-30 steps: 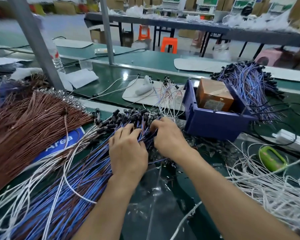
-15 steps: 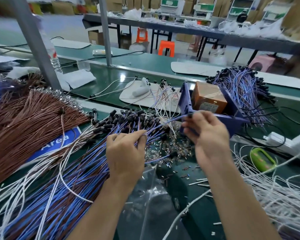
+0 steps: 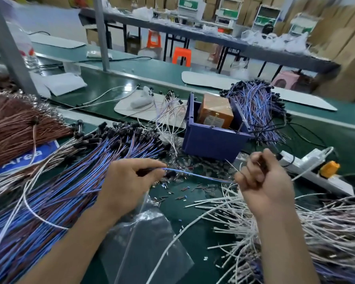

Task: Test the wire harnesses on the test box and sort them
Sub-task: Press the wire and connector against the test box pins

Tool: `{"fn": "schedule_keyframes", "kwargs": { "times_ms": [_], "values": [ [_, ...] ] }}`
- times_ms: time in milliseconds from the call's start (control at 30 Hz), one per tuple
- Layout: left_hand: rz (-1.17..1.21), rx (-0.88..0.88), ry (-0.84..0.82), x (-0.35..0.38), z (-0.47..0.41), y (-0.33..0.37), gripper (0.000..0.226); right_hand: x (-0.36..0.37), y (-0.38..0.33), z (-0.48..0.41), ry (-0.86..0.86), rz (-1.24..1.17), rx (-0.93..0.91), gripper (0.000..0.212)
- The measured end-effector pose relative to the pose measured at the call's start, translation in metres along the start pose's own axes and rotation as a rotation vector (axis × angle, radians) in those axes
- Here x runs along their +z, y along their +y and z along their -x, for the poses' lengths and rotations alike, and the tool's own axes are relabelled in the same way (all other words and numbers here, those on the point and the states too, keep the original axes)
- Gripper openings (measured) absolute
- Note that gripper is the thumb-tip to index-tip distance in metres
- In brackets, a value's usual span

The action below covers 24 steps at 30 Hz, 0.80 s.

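One thin blue wire harness is stretched between my two hands above the green bench. My left hand pinches its left end between thumb and fingers. My right hand grips the other end with curled fingers. A big fan of blue and brown harnesses with black connectors lies under and left of my left hand. The orange-brown test box sits inside a dark blue bin beyond my hands. Another blue bundle lies to the right of the bin.
Brown wires are piled at far left, white wires at lower right. A clear plastic bag lies between my forearms. A white power strip with an orange plug sits right. Small cut bits litter the bench; a grey post stands at left.
My right hand pulled one blue harness out of the pile, first towards the bin, then down and right. My left hand shifted right along it and now pinches its end.
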<state>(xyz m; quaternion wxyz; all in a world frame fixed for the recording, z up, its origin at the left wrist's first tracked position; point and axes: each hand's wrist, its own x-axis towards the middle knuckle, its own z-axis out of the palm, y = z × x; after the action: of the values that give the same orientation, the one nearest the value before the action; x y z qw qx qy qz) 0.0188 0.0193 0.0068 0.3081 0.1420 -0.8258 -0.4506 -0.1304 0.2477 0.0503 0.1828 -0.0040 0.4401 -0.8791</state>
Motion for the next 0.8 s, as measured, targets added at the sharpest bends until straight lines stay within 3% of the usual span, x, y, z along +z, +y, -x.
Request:
{"fn": "schedule_keyframes", "kwargs": {
  "times_ms": [167, 267, 333, 400, 467, 533, 700, 800],
  "values": [
    [0.094, -0.157, 0.121, -0.013, -0.008, -0.001, 0.025, -0.006, 0.008, 0.001, 0.037, 0.440, -0.079, 0.043],
    [0.528, -0.340, 0.181, -0.019, -0.015, -0.001, 0.009, -0.003, 0.012, 0.006, -0.085, 0.711, -0.098, 0.038],
    [0.891, -0.499, 0.129, -0.020, -0.016, -0.004, 0.006, 0.000, 0.014, 0.013, -0.225, 0.864, -0.037, 0.032],
    [1.072, -0.599, 0.011, -0.021, -0.013, -0.006, 0.011, 0.004, 0.017, 0.023, -0.439, 0.945, 0.092, 0.022],
    [1.053, -0.586, -0.191, -0.014, -0.008, -0.002, 0.023, 0.013, 0.023, 0.032, -0.618, 0.968, 0.186, 0.017],
    [0.912, -0.541, -0.340, 0.000, -0.004, 0.008, 0.021, 0.020, 0.034, 0.036, -0.658, 0.885, 0.184, 0.020],
    [0.597, -0.427, -0.201, 0.021, -0.006, 0.016, 0.016, 0.027, 0.059, 0.031, -0.469, 0.732, 0.224, 0.012],
    [0.578, -0.402, -0.253, 0.022, -0.002, 0.015, 0.023, 0.029, 0.068, 0.032, -0.403, 0.709, 0.237, 0.008]
  ]
}}
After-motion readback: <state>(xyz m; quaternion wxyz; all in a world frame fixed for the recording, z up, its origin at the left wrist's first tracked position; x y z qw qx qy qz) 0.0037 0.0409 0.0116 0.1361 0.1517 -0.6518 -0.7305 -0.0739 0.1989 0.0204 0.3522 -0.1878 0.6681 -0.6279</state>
